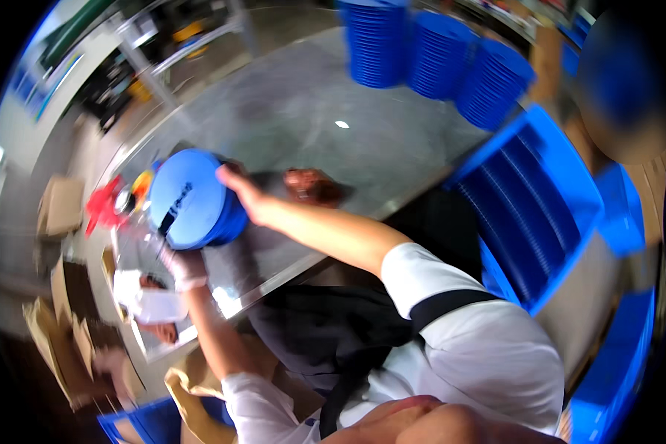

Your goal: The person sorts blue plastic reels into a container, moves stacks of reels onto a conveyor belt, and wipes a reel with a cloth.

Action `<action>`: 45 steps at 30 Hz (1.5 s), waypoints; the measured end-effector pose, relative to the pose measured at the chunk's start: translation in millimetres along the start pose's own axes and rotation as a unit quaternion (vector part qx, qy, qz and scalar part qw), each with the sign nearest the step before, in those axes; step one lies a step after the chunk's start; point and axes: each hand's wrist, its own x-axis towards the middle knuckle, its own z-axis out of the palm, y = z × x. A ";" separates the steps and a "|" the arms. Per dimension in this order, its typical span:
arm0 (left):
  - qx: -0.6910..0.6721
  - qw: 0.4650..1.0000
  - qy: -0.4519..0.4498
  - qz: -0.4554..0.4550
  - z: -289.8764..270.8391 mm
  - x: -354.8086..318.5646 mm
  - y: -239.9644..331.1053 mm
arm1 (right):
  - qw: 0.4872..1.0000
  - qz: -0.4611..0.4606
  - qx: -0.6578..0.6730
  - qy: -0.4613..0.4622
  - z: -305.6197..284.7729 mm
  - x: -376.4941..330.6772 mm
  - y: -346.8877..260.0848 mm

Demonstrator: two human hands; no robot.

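Over the left part of the table [303,111] is a disc stack [192,198]; a small bundle [311,186] lies near the table's middle. Three stacks of discs [438,59] stand on the table's far right part. Right of the table is a crate [583,174], with rows of discs [522,207] in it. A carton [61,207] sits left of the table.

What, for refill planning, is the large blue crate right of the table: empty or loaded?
Loaded: the crate shows ridged blue rows inside.
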 end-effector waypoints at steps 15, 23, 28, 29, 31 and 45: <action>0.077 0.994 0.000 0.073 132.8 -180.0 -49.8 | 0.994 -0.032 -0.102 -0.029 -53.3 -194.9 -145.0; 0.012 0.976 -0.209 -0.053 298.5 -202.8 -164.5 | 0.938 -0.232 -0.162 0.202 -170.2 -283.9 -281.0; -0.089 0.913 -0.328 -0.225 397.0 -224.1 -259.8 | 0.838 -0.296 -0.302 0.345 -233.2 -359.5 -383.3; -0.107 0.894 -0.342 -0.267 419.6 -233.0 -285.4 | 0.825 -0.293 -0.303 0.377 -237.9 -376.2 -408.0; -0.180 0.833 -0.368 -0.371 462.4 -260.0 -329.0 | 0.756 -0.252 -0.384 0.466 -259.4 -413.3 -456.4; -0.301 0.513 -0.171 -0.785 543.3 -337.7 -475.0 | 0.451 0.423 -0.526 0.584 -358.6 -404.7 -637.3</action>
